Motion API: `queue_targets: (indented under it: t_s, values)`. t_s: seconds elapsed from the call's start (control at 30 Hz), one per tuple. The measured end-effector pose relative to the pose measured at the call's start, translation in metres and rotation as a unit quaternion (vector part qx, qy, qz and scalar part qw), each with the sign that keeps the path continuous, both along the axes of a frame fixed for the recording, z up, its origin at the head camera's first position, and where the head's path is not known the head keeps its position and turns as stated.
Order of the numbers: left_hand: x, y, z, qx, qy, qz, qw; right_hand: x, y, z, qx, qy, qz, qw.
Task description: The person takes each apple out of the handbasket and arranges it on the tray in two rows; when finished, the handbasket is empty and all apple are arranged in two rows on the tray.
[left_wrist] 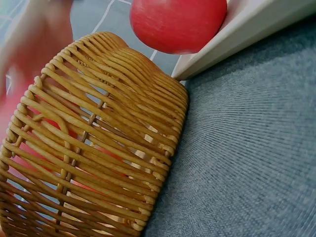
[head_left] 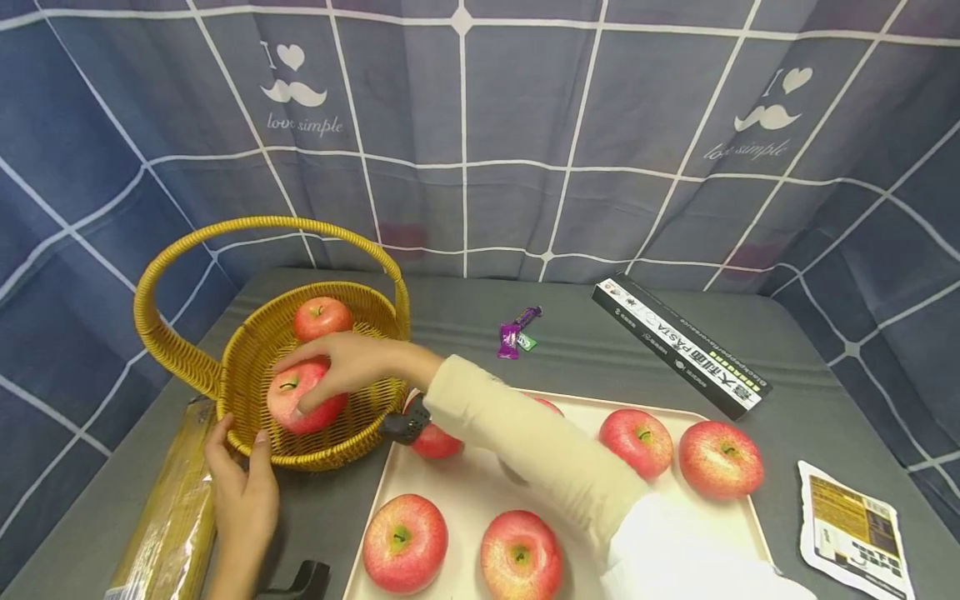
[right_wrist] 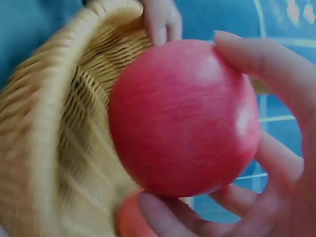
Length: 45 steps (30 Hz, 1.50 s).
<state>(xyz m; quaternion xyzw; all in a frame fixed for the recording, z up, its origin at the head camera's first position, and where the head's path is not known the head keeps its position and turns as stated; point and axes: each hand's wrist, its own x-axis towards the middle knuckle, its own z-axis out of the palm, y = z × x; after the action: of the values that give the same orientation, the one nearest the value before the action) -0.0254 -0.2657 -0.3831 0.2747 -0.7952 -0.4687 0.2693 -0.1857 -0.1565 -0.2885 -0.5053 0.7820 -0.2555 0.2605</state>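
My right hand [head_left: 352, 367] holds a red apple [head_left: 288, 404] inside the yellow wicker basket [head_left: 258, 346], thumb and fingers spread around its sides. In the right wrist view the same apple [right_wrist: 182, 118] is between the thumb and fingers, with the basket wall [right_wrist: 74, 113] beside it. Another red apple [head_left: 322, 318] lies farther back in the basket. At the basket's near-left rim, my left hand [head_left: 243, 492] grips the edge, fingers outside and thumb toward the inside. The left wrist view shows the woven side [left_wrist: 98, 138] close up.
A cream tray [head_left: 465, 521] with several red apples stands right of the basket, under my right forearm. Candies [head_left: 510, 340] and a black pasta box [head_left: 682, 342] lie behind it. A white pouch [head_left: 855, 529] is at far right; a long yellow package [head_left: 168, 517] lies at left.
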Motion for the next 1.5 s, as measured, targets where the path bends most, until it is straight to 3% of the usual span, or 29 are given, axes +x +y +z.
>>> queue_targets:
  t_s: [0.2, 0.33, 0.5, 0.67, 0.77, 0.87, 0.97, 1.07, 1.2, 1.3, 1.5]
  values:
    - [0.001, 0.0, -0.002, 0.012, -0.012, 0.003, 0.9998, 0.018, 0.095, 0.032, -0.092, -0.012, -0.046, 0.995]
    - [0.001, -0.001, -0.002, 0.005, -0.045, 0.003, 0.999, 0.037, 0.18, 0.037, -0.138, -0.005, -0.092, 0.986]
    - [-0.001, -0.002, -0.003, -0.002, -0.04, -0.002, 0.9992, 0.068, 0.279, 0.004, -0.178, 0.056, -0.111, 0.976]
    - [-0.002, -0.002, -0.003, 0.028, -0.023, -0.012, 0.9993, 0.107, 0.342, -0.044, -0.178, 0.102, -0.164, 0.965]
    - [-0.002, -0.003, -0.003, 0.038, -0.026, -0.014, 0.9988, 0.129, 0.361, -0.071, -0.188, 0.076, -0.197, 0.959]
    - [-0.001, -0.005, -0.004, 0.045, -0.039, -0.013, 0.9981, 0.143, 0.371, -0.089, -0.201, 0.029, -0.198, 0.959]
    - [-0.002, -0.005, -0.004, 0.046, -0.047, -0.01, 0.9977, 0.148, 0.375, -0.098, -0.214, 0.005, -0.167, 0.962]
    - [-0.003, -0.004, -0.004, 0.042, -0.049, -0.007, 0.9979, 0.15, 0.377, -0.102, -0.205, 0.024, -0.146, 0.967]
    - [-0.002, -0.003, -0.003, 0.041, -0.038, -0.007, 0.9984, 0.15, 0.383, -0.093, -0.159, -0.007, -0.158, 0.975]
    - [-0.002, -0.004, -0.004, 0.034, -0.033, -0.002, 0.9988, 0.142, 0.384, -0.076, -0.138, -0.031, -0.172, 0.975]
    - [-0.002, -0.004, -0.004, 0.018, -0.049, 0.002, 0.9987, 0.108, 0.355, -0.031, -0.154, 0.03, -0.183, 0.971]
